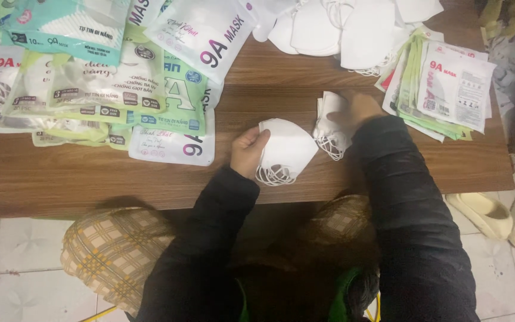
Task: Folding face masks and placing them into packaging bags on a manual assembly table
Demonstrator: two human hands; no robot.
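Dark sleeves and checked trousers fill the near edge of the view, below both hands. Beyond them, the wooden table extends under and past the hands. Sealed mask packets lie overlapped in a wide spread to the far left of the left hand. A loose heap of white masks sits beyond the right hand, and a fanned stack of flat pouches lies just to its right. Pale sandals rest on the tiled floor, right of the right sleeve.

Left hand is closed on one folded white mask, thumb on top, ear loops hanging at the lower edge. Right hand presses down on a small pile of white masks, fingers curled over its top. Held mask and pile lie just beside each other, between the hands.
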